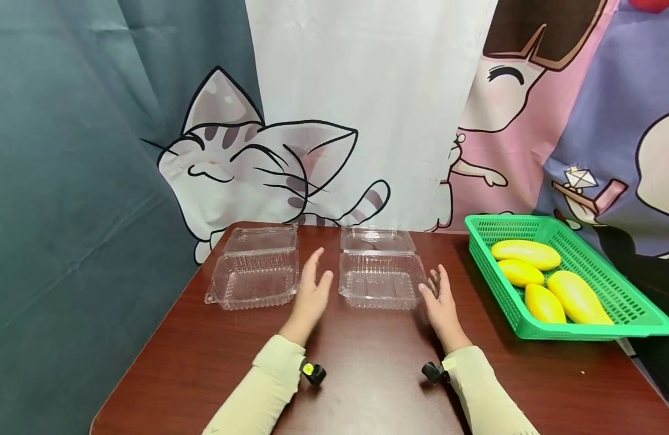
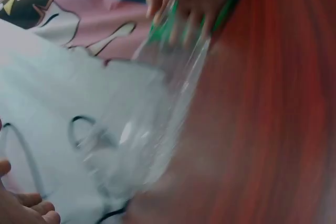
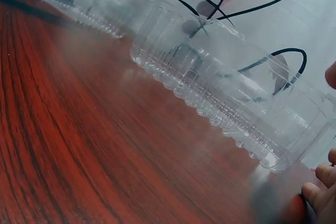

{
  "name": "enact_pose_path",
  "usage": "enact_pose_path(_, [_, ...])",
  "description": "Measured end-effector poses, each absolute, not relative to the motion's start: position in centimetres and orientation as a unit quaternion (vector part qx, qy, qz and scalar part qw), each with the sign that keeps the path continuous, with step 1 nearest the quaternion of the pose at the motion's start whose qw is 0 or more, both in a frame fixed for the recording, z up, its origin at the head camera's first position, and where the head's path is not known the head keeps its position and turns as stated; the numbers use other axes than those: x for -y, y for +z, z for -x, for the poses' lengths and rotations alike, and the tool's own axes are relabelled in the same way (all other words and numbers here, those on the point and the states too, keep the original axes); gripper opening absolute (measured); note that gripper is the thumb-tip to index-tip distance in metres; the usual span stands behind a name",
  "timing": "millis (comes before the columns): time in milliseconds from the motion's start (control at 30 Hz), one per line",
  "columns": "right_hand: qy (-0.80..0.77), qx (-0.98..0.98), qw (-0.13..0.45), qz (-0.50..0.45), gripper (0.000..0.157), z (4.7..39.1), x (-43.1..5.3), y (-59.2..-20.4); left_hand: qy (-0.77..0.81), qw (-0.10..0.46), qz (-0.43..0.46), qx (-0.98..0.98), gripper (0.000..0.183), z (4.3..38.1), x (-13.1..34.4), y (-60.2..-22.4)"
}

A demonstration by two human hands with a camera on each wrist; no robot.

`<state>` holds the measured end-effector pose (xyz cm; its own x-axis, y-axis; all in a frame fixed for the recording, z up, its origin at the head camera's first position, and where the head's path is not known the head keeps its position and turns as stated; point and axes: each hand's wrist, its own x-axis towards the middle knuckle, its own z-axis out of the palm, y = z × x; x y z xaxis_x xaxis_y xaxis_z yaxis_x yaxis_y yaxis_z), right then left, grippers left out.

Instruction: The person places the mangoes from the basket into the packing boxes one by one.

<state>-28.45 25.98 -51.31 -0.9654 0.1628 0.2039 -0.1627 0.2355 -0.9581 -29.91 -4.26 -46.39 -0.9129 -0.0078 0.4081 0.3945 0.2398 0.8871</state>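
Note:
Two clear plastic clamshell boxes stand with lids folded back on the table. The left box (image 1: pixel 255 281) is beside my left hand (image 1: pixel 314 296), whose fingers point forward and hold nothing. My right hand (image 1: pixel 441 307) is at the right edge of the right box (image 1: pixel 382 281), fingers loosely spread; whether it touches the wall I cannot tell. In the left wrist view the clear box (image 2: pixel 142 129) looks blurred between both hands. The right wrist view shows the ribbed side of the near box (image 3: pixel 210 87), with fingertips (image 3: pixel 320 182) close to its end.
A green plastic basket (image 1: pixel 494 293) at the right holds several yellow mango-like fruits (image 1: pixel 576 296). The brown table (image 1: pixel 367 374) runs back to a cartoon-printed curtain (image 1: pixel 367 72). A dark wrist camera (image 1: pixel 314 373) is strapped at my left cuff.

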Motion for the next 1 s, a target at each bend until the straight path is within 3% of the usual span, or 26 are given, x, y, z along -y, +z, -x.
enact_pose_path(200, [0.618,0.776,0.125,-0.005,0.077,28.4,-25.5,-51.2,-0.687,0.087,0.084,0.717,0.061,30.6,0.9,-48.1])
enact_pose_path(500, [0.597,0.794,0.11,-0.033,0.08,28.5,-24.6,-51.2,-0.722,0.01,0.062,0.689,0.067,31.1,0.2,-50.5])
enact_pose_path(1000, [0.545,0.83,0.118,-0.006,0.071,27.5,-23.6,-51.2,-0.67,0.045,0.076,0.737,0.058,29.3,1.4,-51.6])
